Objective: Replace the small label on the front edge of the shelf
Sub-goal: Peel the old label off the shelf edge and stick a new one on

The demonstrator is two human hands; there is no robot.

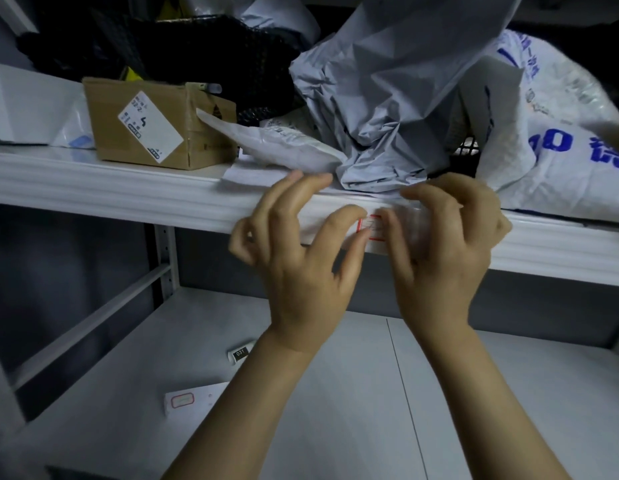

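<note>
A small white label with a red border (371, 227) lies against the front edge of the white metal shelf (128, 188). My left hand (301, 258) has its thumb and forefinger pressed at the label's left end, other fingers spread. My right hand (446, 244) covers the label's right part, with what looks like a strip of clear tape (410, 220) under its blurred fingers. Whether the label is stuck down or only held, I cannot tell.
On the shelf above stand a cardboard box (155, 123), grey crumpled parcel bags (398, 98) and a white sack with blue print (560, 147). The lower shelf (474, 393) carries a sheet of spare red-bordered labels (190, 398) and a small dark tag reading 031 (239, 354).
</note>
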